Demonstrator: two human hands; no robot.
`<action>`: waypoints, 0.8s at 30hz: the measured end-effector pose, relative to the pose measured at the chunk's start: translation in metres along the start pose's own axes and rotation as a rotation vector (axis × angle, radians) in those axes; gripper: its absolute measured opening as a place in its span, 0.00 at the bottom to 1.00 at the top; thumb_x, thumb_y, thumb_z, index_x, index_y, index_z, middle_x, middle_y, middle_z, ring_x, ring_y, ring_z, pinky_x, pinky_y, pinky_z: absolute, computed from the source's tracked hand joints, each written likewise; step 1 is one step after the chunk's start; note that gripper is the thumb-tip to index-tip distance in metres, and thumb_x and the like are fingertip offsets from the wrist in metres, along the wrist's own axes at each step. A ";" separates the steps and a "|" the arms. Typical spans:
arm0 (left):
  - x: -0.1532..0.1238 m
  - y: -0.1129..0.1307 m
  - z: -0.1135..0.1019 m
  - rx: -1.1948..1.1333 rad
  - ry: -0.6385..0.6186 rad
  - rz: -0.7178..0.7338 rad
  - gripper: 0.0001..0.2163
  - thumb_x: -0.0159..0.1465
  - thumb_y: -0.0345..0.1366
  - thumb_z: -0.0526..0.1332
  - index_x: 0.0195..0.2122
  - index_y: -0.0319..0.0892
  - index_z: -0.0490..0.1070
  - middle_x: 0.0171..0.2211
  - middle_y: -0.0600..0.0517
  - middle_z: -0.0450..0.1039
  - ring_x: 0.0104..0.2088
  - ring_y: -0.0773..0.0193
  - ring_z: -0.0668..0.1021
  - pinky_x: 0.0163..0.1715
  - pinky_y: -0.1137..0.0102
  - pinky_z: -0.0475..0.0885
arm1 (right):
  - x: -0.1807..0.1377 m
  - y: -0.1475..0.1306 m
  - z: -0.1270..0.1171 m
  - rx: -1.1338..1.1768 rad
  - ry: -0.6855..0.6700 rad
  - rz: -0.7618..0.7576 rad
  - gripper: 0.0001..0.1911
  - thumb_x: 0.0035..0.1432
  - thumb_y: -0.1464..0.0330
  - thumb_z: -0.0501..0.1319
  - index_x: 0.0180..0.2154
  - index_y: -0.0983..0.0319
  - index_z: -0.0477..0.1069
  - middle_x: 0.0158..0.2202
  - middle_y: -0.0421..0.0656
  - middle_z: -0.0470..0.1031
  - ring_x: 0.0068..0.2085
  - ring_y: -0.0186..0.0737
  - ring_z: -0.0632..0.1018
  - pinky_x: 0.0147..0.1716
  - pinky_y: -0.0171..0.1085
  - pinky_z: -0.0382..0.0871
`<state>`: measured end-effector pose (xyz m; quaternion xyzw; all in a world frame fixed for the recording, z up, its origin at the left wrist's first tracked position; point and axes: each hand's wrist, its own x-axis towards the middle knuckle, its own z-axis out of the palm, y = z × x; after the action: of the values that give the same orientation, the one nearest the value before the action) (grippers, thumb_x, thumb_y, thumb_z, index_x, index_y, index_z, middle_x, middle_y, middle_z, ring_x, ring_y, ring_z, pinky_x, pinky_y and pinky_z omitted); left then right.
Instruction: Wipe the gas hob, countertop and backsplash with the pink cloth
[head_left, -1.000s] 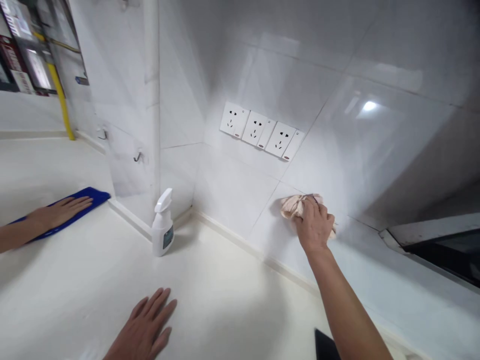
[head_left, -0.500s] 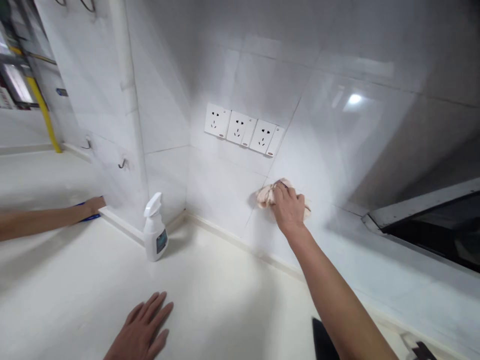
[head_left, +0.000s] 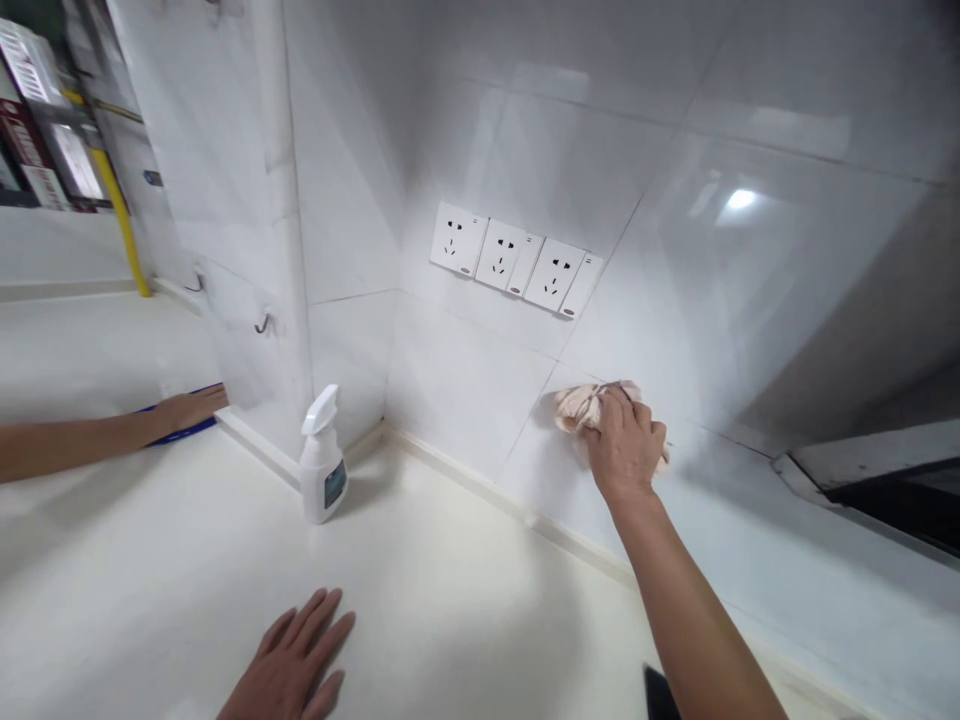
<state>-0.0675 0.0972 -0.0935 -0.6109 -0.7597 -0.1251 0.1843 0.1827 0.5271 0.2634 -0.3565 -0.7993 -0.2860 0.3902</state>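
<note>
Cloth (head_left: 589, 405) — pinkish, crumpled, pressed against white wall tile (head_left: 465, 385), below and to the right of the socket row (head_left: 516, 259). Places below are given from the spray bottle (head_left: 323, 460).

Nearest the camera: left hand (head_left: 289, 665) lies palm down on the white counter (head_left: 450, 610), in front of the spray bottle, fingers spread flat and holding nothing. A dark object's corner (head_left: 660, 695) shows at the bottom edge, front-right of the bottle; too little of it is in view to identify.

Mid distance: spray bottle stands upright on the counter near the inner corner of the walls, white body, white trigger head, dark label. It touches neither hand.

Right of the bottle and higher up the wall: right hand (head_left: 626, 450) grips the cloth, fingers curled over it and pushing it onto the tile, with the forearm reaching up from the bottom edge. Cloth pokes out past the fingertips on the left side.

Left of the bottle: another person's hand (head_left: 184, 410) rests flat on a blue cloth (head_left: 176, 430) on the counter, at the foot of the tiled pillar (head_left: 247, 250); their arm comes in from the left edge.

Further back: a wall hook (head_left: 262, 322) on the pillar, above-left of the bottle — and a yellow pipe (head_left: 120, 225) far left behind. A dark window opening (head_left: 900, 500) shows far right.
</note>
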 end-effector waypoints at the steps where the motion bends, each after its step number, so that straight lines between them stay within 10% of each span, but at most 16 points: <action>1: 0.000 0.001 -0.001 0.009 0.017 0.007 0.27 0.72 0.56 0.58 0.71 0.62 0.67 0.74 0.54 0.64 0.71 0.53 0.70 0.69 0.58 0.60 | 0.002 -0.001 0.000 0.004 0.003 -0.001 0.22 0.59 0.71 0.61 0.56 0.61 0.73 0.61 0.52 0.78 0.53 0.55 0.72 0.43 0.47 0.57; 10: 0.007 0.018 -0.014 -0.007 0.033 -0.074 0.24 0.74 0.54 0.54 0.67 0.57 0.73 0.74 0.51 0.65 0.72 0.52 0.68 0.74 0.54 0.54 | 0.015 -0.014 0.001 0.008 0.013 -0.099 0.17 0.62 0.72 0.60 0.52 0.62 0.75 0.59 0.53 0.79 0.51 0.53 0.71 0.42 0.46 0.55; 24: 0.005 0.002 -0.013 0.055 0.106 0.064 0.28 0.72 0.55 0.60 0.73 0.61 0.65 0.74 0.53 0.65 0.70 0.55 0.71 0.71 0.62 0.56 | 0.072 -0.109 0.026 0.080 0.005 -0.251 0.17 0.71 0.77 0.50 0.50 0.64 0.77 0.57 0.55 0.78 0.50 0.53 0.68 0.43 0.47 0.56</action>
<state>-0.0647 0.0965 -0.0797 -0.6223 -0.7320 -0.1304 0.2447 0.0533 0.5075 0.2894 -0.2373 -0.8474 -0.3013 0.3671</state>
